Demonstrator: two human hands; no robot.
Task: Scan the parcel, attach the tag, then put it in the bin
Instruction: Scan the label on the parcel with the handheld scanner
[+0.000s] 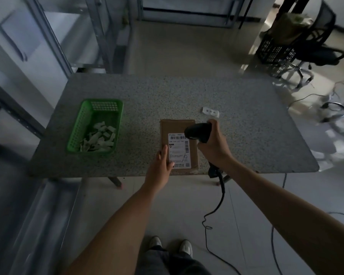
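A flat brown cardboard parcel (166, 128) lies near the front edge of the speckled table (187, 92), with a white barcode label on top. My left hand (160, 165) rests flat on the parcel's left edge, fingers touching the label. My right hand (214, 143) grips a black handheld scanner (198, 131), whose head hovers over the label's barcode. A small white tag strip (211, 112) lies on the table just beyond the parcel, to its right. A green plastic bin (81, 124) stands at the left and holds several crumpled pale paper pieces.
The scanner's black cable (219, 199) hangs off the table front and coils on the tiled floor. A black office chair (316, 46) and a black crate (274, 50) stand at the far right. Metal shelving (99, 32) lines the left and back.
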